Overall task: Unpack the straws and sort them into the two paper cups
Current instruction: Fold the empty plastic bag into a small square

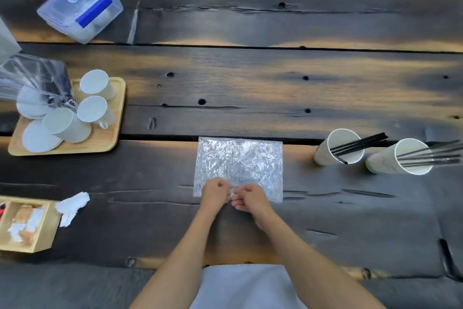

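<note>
L hand (215, 192) + R hand (248, 199), frame ctr-low: fingers pinch near edge of crinkled clear plastic bag (239, 167), flat on dark wood desk (250, 88), prob. emptied | thin black straws (360, 144) already split btw two white paper cups (338, 148), frame right

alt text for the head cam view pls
Both hands, left hand and right hand, pinch the near edge of an empty crinkled plastic bag on a dark wooden table. To the right, two paper cups hold black straws.
</note>
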